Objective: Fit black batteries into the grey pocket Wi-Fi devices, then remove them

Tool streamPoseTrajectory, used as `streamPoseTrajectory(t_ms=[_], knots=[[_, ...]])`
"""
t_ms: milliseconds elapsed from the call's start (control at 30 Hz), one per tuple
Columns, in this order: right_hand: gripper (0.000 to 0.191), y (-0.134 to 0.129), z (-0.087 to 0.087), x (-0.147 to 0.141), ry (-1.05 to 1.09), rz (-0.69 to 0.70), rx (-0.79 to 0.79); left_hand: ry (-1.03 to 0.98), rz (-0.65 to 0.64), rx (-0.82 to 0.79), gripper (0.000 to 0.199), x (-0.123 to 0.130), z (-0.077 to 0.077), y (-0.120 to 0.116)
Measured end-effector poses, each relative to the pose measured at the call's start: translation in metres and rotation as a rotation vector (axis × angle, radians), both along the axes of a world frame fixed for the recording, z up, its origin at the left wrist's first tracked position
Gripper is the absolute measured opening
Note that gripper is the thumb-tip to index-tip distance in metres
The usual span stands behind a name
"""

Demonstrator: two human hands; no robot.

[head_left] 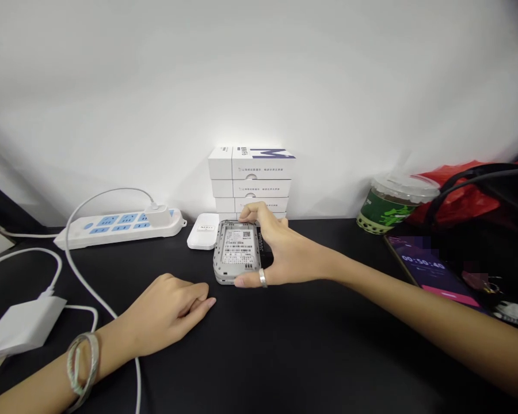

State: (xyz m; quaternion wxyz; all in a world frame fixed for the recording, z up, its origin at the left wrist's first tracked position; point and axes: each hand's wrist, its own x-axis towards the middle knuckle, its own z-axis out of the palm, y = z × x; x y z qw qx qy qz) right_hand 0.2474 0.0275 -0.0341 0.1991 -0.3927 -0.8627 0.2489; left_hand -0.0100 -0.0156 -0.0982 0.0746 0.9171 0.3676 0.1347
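My right hand grips a grey portable router-like device by its edges, thumb at the near side and fingers over the far side. Its open back shows a white label with a QR code and barcodes. A dark part at the device's right side is mostly hidden by my hand. My left hand rests loosely curled on the black tabletop, holding nothing, just left of and nearer than the device. A small white rounded cover lies just beyond the device's left side, apart from my fingers.
A stack of white boxes stands against the wall behind the device. To the left are a white power strip, cables and a white charger. To the right are a lidded drink cup, a lit phone and a red bag.
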Motion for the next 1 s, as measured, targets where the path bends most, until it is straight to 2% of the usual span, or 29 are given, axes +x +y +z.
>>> streamPoseTrajectory(t_ms=[133, 233, 300, 367, 467, 567, 600, 667, 767, 1000], knots=[[0.092, -0.028, -0.002, 0.013, 0.035, 0.007, -0.025, 0.015, 0.008, -0.008, 0.040, 0.000, -0.001, 0.002], [0.096, -0.057, -0.012, 0.038, 0.064, 0.009, -0.077, 0.025, 0.007, -0.023, 0.040, -0.001, 0.000, 0.002], [0.096, -0.071, -0.021, 0.056, 0.088, -0.017, -0.122, 0.049, 0.019, -0.045, 0.041, 0.000, 0.006, 0.000], [0.094, -0.079, -0.031, 0.071, 0.105, -0.055, -0.153, 0.065, 0.047, -0.054, 0.042, 0.004, 0.018, -0.003], [0.091, -0.079, -0.046, 0.082, 0.132, -0.103, -0.183, 0.006, 0.069, -0.021, 0.038, 0.023, 0.045, -0.003], [0.089, -0.075, -0.057, 0.084, 0.138, -0.108, -0.188, -0.069, 0.004, 0.070, 0.014, 0.058, 0.073, 0.010], [0.091, -0.074, -0.059, 0.084, 0.127, -0.106, -0.191, -0.020, -0.014, 0.128, 0.011, 0.071, 0.079, 0.018], [0.104, -0.074, -0.061, 0.085, 0.093, -0.106, -0.203, 0.200, -0.049, 0.197, 0.016, 0.094, 0.087, 0.035], [0.121, -0.076, -0.061, 0.088, 0.082, -0.112, -0.199, 0.303, -0.053, 0.154, 0.029, 0.114, 0.085, 0.060], [0.124, -0.075, -0.060, 0.091, 0.042, -0.144, -0.202, 0.328, -0.029, 0.047, 0.058, 0.120, 0.067, 0.089]])
